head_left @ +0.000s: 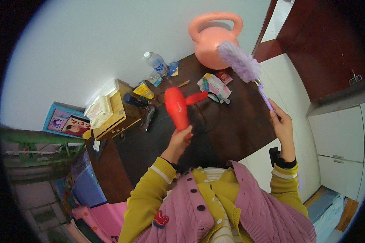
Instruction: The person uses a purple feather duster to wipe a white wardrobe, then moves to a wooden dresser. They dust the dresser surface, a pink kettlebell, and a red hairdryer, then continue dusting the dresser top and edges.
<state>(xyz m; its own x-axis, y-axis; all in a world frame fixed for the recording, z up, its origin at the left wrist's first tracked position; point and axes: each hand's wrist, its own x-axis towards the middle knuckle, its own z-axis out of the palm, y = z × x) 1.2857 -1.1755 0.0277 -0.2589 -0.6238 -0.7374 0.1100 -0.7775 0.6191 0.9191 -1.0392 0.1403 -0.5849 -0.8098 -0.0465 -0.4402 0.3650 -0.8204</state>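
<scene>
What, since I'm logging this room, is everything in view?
Hair dryer: one, red, left hand
Duster: one, lilac, right hand
Table: one, brown, centre
Handled ball: one, orange, table's far corner
Bottle: one, clear, near wall
Pouch: one, white and pink, tabletop
Box: one, yellowish, table's left
Picture frame: one, blue, left of box
Cabinet: one, white, right
Door: one, dark red, upper right
Smaller clutter: count unclear, mixed, table and lower left
Cardigan: one, pink, bottom
Left hand: one, yellow-sleeved, centre
Right hand: one, yellow-sleeved, right

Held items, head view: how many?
2. A red plastic hair dryer, in the left hand, over the dark brown table; a fluffy lilac duster, in the right hand.
</scene>
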